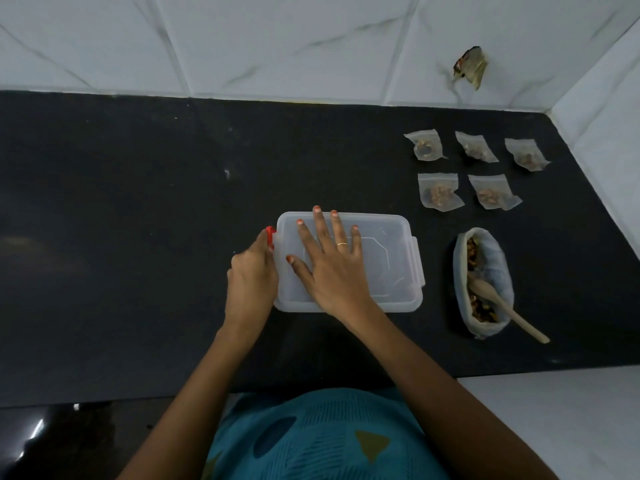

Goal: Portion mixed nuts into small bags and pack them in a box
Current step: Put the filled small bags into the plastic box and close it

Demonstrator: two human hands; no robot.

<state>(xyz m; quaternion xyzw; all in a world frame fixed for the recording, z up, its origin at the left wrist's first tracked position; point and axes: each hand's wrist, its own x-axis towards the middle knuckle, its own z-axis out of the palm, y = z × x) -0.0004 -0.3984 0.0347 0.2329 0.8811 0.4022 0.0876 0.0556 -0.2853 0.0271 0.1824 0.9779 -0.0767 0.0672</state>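
5 nut bags, 1 box.

Black stone counter, one item group at centre, two at right.

Centre: lidded box, clear plastic, lying flat. Far right: five small bags of nuts, sealed, three in the back row and two in front, all apart. Between rows and near edge: open nut bag, wooden spoon resting in it.
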